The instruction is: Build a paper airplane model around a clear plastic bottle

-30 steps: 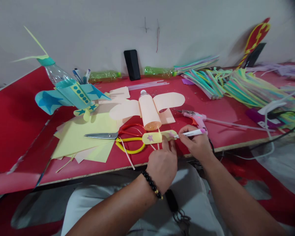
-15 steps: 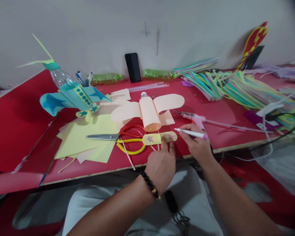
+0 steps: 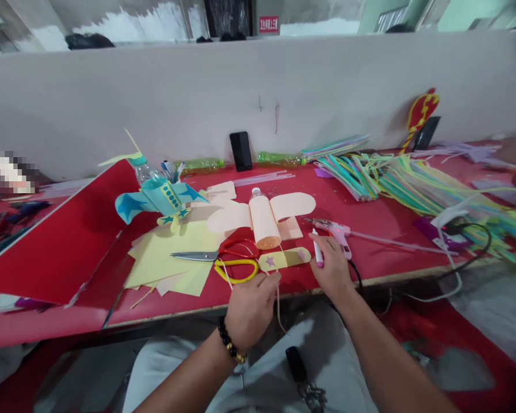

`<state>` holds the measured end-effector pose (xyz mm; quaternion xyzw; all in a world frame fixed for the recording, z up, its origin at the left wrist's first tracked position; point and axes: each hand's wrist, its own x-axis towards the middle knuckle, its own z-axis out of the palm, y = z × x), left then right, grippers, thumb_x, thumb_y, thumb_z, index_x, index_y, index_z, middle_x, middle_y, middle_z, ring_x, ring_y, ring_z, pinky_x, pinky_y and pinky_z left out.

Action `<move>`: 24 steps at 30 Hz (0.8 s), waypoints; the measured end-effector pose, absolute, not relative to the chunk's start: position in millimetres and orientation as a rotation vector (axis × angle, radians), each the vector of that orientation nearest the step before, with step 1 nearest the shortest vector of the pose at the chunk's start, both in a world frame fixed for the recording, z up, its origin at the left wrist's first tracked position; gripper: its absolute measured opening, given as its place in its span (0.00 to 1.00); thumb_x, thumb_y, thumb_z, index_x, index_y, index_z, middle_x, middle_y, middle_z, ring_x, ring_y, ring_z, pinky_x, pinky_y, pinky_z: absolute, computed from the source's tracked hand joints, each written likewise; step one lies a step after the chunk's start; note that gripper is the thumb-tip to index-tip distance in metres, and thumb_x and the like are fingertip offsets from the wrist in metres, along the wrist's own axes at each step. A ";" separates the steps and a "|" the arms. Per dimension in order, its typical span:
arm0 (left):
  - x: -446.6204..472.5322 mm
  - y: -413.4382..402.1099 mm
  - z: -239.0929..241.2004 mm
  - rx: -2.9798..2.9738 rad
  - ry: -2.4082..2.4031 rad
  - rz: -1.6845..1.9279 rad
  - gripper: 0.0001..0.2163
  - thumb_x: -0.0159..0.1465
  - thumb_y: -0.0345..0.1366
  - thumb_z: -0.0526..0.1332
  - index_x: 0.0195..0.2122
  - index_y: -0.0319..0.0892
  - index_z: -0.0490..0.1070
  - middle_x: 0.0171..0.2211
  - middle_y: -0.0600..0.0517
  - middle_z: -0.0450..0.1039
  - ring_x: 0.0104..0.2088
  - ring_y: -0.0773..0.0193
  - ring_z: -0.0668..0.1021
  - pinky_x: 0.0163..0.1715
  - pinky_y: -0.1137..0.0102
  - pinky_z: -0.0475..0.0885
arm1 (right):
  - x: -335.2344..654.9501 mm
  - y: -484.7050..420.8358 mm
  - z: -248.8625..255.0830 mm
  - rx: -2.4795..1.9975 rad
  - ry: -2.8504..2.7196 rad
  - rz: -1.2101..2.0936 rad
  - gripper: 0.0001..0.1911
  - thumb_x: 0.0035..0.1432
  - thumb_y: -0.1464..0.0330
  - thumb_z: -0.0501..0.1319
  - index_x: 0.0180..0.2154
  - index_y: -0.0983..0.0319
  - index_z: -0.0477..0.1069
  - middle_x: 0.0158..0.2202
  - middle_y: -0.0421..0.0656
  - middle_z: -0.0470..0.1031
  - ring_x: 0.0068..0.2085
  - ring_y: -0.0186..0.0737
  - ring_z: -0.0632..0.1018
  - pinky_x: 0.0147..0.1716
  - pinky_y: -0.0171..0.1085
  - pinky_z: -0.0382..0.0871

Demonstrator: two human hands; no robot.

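My left hand (image 3: pixel 251 310) is at the table's front edge, fingers curled together. A thin pale paper strip (image 3: pixel 278 307) hangs over the edge beside its fingertips; whether they pinch it I cannot tell. Just above lies a rounded yellow paper piece (image 3: pixel 290 259) with purple stars, no longer under my fingers. My right hand (image 3: pixel 333 267) rests right of it, closed around a white marker (image 3: pixel 317 248) with a purple end. Behind stands a peach paper-wrapped bottle (image 3: pixel 264 221) with two rounded wings, lying on its side. Scissors (image 3: pixel 198 256) with red and yellow handles lie open on the left.
A pink glue gun (image 3: pixel 337 230) with its cord lies right of my right hand. Yellow paper sheets (image 3: pixel 163 252), a blue bottle plane (image 3: pixel 161 198) and a red board (image 3: pixel 60 241) are left. Bundles of coloured strips (image 3: pixel 430 192) fill the right; a phone (image 3: pixel 241 151) leans against the wall.
My left hand has drawn back off the yellow piece, toward the left and the table edge. The marker has turned from nearly level to upright-pointing in my right hand. The view has tilted up.
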<state>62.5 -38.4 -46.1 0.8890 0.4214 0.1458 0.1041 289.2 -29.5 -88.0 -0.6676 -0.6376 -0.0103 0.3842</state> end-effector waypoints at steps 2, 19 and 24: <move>65.2 -31.0 -38.6 2.552 1.398 0.450 0.15 0.69 0.38 0.46 0.44 0.45 0.72 0.39 0.50 0.77 0.37 0.64 0.78 0.35 0.71 0.71 | 289.8 -34.6 -86.8 -1.748 -1.658 -0.041 0.29 0.48 0.76 0.55 0.55 0.63 0.65 0.46 0.52 0.69 0.50 0.52 0.71 0.51 0.49 0.67; 109.9 3.9 -29.0 2.390 1.631 0.152 0.13 0.65 0.38 0.49 0.40 0.38 0.71 0.35 0.44 0.77 0.37 0.56 0.79 0.37 0.64 0.71 | 299.7 -46.8 -77.5 -1.824 -1.882 -0.060 0.21 0.58 0.65 0.55 0.53 0.64 0.68 0.44 0.54 0.70 0.49 0.53 0.71 0.47 0.50 0.69; 85.7 -1.8 -30.8 2.217 1.546 0.393 0.13 0.65 0.40 0.52 0.39 0.39 0.73 0.34 0.46 0.78 0.36 0.60 0.79 0.36 0.69 0.70 | 326.1 -41.6 -71.4 -1.940 -1.621 -0.138 0.16 0.60 0.60 0.54 0.44 0.63 0.70 0.43 0.53 0.73 0.45 0.49 0.74 0.45 0.46 0.69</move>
